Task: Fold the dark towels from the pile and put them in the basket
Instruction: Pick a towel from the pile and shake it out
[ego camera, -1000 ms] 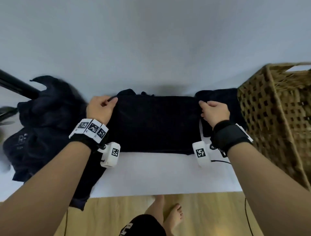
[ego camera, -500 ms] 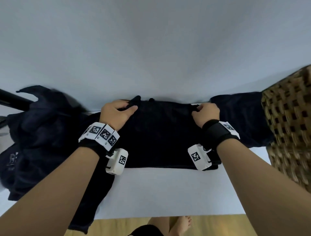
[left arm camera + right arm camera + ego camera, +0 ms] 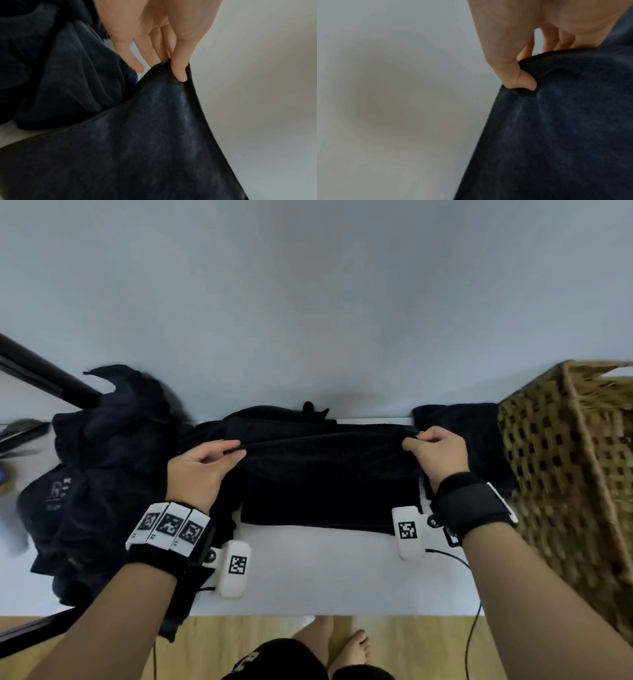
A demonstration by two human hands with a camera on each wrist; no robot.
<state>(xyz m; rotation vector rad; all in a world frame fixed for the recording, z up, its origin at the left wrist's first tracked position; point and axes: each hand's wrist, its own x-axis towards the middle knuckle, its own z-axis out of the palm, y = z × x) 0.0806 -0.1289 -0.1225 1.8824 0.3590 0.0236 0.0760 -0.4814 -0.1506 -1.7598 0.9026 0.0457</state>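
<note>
So the dark towel (image 3: 322,474) is spread across the middle of the white tabletop (image 3: 325,573), and both hands have pinched its far edge and lifted it. The left hand (image 3: 198,470) has a thumb-and-finger grip on the left corner, the right hand (image 3: 436,455) on the right corner. The pile (image 3: 102,474) sits at the left edge, the wicker basket (image 3: 565,474) at the right.

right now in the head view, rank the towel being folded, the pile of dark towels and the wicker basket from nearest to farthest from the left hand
1. Towel being folded: pinched by the left hand.
2. Pile of dark towels: just to its left.
3. Wicker basket: far right, beyond the right hand.
</note>
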